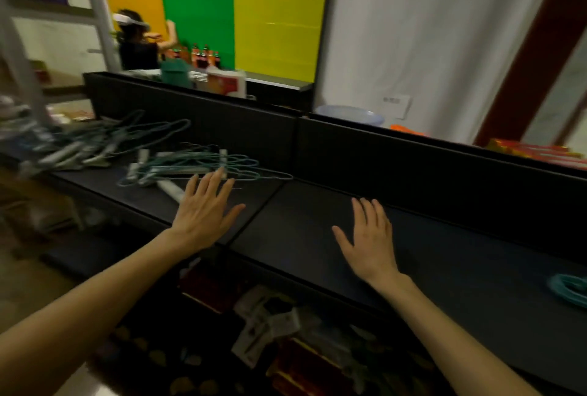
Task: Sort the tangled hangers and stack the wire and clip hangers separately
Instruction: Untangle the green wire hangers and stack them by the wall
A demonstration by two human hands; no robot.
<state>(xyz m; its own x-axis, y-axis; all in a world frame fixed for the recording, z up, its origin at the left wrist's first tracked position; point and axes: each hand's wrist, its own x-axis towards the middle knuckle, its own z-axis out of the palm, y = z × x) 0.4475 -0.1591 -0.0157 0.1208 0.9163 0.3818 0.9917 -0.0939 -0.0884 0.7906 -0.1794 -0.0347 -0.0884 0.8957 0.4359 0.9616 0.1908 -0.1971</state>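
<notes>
Hangers (203,163) lie in a tangle on the dark shelf (301,236), at the left part, with a second heap (95,144) further left near the edge. Both mix green wire loops with pale clips, so sorting looks not yet begun. The left hand (203,214) is flat, fingers straight and a little spread, its fingertips (219,173) just at the near tangle, probably to reach in and take one. The right hand (371,243) is also open and flat over bare shelf, holding nothing; this free area may serve for a stack. A teal thing (568,289) at the right edge is unclear.
</notes>
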